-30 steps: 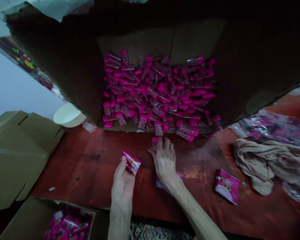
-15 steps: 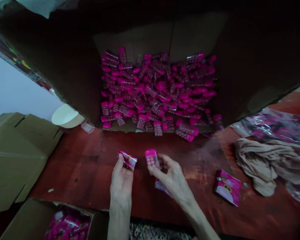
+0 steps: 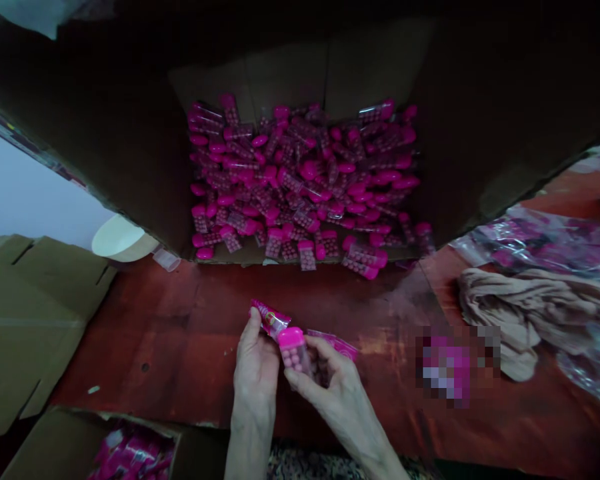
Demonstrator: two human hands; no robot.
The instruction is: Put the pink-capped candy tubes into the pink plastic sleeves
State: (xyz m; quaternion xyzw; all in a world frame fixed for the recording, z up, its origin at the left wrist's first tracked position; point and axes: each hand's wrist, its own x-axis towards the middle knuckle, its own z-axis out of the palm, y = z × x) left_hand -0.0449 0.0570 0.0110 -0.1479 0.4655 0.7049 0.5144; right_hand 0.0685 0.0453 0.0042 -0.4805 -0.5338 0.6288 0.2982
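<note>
My left hand (image 3: 256, 373) pinches a shiny pink printed wrapper (image 3: 271, 319) between thumb and fingers. In my right hand (image 3: 337, 380) is a clear container with a pink cap (image 3: 293, 348), pink balls showing inside it. The cap is right beside the wrapper's lower end; whether they touch I cannot tell. Another pink wrapper (image 3: 344, 347) lies on the red table (image 3: 190, 347) just behind my right hand. Beyond both hands, a large cardboard box (image 3: 380, 73) on its side holds several similar pink-capped containers (image 3: 307, 180).
An open box (image 3: 55, 443) with pink packets (image 3: 135, 453) stands at lower left, below a cardboard flap (image 3: 35, 320). A white bowl (image 3: 125, 241) sits at back left. At right are a beige cloth (image 3: 510, 313), plastic-bagged pink items (image 3: 560, 243) and a blurred pink item (image 3: 447, 367).
Both hands have come closer together. The container in my right hand has moved down and left to the wrapper in my left hand. The whole view has shifted slightly.
</note>
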